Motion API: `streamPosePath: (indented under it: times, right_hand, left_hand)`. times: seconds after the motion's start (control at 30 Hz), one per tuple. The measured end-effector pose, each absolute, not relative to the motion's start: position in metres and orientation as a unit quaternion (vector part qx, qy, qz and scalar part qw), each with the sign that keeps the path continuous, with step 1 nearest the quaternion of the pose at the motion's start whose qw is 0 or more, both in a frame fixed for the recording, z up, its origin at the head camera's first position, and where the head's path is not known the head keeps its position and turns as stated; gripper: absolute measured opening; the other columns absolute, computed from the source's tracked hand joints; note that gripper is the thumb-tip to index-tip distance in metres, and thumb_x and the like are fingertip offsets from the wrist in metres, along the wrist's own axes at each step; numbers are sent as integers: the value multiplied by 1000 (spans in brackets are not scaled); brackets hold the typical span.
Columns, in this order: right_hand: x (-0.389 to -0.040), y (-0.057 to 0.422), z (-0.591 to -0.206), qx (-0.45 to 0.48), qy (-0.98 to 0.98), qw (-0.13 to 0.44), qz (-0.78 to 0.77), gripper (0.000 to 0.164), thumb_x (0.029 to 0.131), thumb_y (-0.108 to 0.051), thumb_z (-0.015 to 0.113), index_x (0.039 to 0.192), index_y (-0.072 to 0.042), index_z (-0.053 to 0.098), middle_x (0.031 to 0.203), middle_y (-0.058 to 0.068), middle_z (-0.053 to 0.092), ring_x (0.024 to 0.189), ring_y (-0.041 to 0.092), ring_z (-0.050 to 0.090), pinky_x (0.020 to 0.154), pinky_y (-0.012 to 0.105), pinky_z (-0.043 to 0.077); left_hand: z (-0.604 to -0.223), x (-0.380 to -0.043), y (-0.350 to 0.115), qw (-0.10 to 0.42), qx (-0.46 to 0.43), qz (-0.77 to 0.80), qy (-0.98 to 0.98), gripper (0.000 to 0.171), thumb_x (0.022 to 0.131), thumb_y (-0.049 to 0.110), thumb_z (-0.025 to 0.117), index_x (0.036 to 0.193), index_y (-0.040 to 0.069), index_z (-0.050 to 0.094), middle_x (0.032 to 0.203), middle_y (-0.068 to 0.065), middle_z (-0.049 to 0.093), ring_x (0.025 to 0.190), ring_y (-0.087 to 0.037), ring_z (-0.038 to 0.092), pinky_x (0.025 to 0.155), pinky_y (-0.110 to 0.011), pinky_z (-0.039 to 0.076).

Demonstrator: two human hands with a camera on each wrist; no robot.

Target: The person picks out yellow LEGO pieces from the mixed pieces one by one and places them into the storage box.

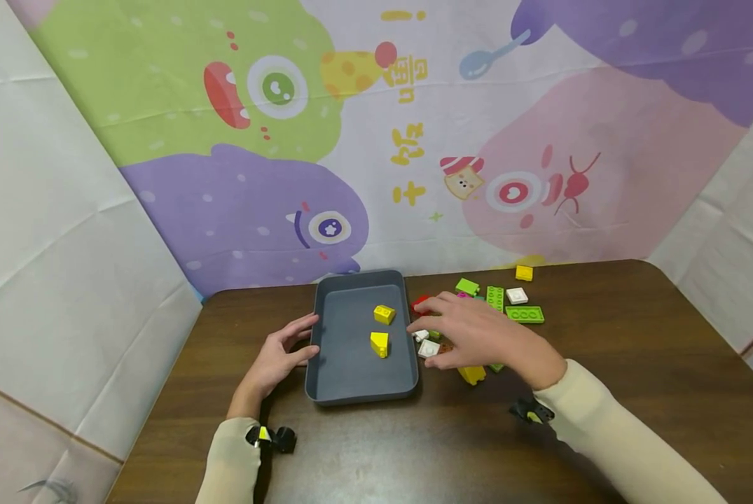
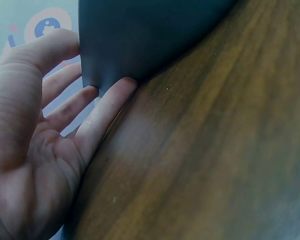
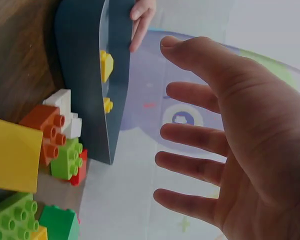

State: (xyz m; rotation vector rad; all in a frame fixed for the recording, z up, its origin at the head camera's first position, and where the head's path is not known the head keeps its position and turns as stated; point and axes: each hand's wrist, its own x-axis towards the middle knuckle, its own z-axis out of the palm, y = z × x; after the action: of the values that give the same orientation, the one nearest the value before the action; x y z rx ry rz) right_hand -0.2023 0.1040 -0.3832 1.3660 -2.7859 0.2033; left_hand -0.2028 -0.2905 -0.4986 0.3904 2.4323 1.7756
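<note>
The dark grey tray [image 1: 344, 374] lies flat on the brown wooden table [image 1: 376, 462], its long sides running away from the person, its far end near the printed backdrop [image 1: 389, 210]. Inside it, right of centre, are two yellow bricks [image 1: 384, 314], one nearer the person than the other and apart from it. The left hand [image 1: 277, 358] is at the tray's left side: fingers loosely spread, thumb and fingertips against the wall (the left wrist view shows the little finger low, by the tabletop). The right hand [image 1: 477, 329] hovers over the loose bricks just beyond the tray's right wall; its fingers are wide apart and gently extended, with nothing between them. Beneath and around this hand: a red brick [image 1: 421, 304] near the tray, a white brick [image 1: 429, 348], and a larger yellow block [image 1: 473, 375] on the near side. The right wrist view adds an orange brick [image 3: 34, 120] and, next to it, a lime brick [image 3: 64, 162]. Farther right on the table lie a long green brick [image 1: 524, 314], a white square piece [image 1: 517, 295] and, near the far edge, a small yellow brick [image 1: 524, 273].
</note>
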Motion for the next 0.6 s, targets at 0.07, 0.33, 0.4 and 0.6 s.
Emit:
streamPosePath:
  times: [0.07,0.33,0.4,0.6]
  right_hand:
    - [-203,108,-383,432,-899,17,70,56,81,-54,76,130,-30,66,140,3,60,120,22,53,84,41,58]
    - [-204,126,-381,417,-904,33,86,55,79,-52,78,127,-29,68,139,3,61,120,22,56,75,38,59]
    - [-204,130,-381,416,-905,37,88,53,79,-52,78,126,-30,69,139,3,61,120,23,56,74,38,59]
    - [-204,141,-379,403,-910,33,92,51,79,-49,79,125,-31,69,142,3,59,123,24,54,77,41,60]
  left_hand:
    - [-498,-203,-290,53,127,584,800,64,93,19,72,150,10,46,160,-10,39,139,-41,42,78,-31,60]
    - [-498,-203,-289,54,123,585,800,65,92,19,73,150,9,46,160,-10,39,139,-40,42,77,-30,60]
    - [-498,-203,-288,54,123,586,799,65,92,19,73,150,9,46,160,-10,39,139,-41,42,77,-30,60]
    - [-499,-203,-290,53,119,587,799,65,91,20,73,150,10,46,159,-9,40,139,-40,42,77,-30,60]
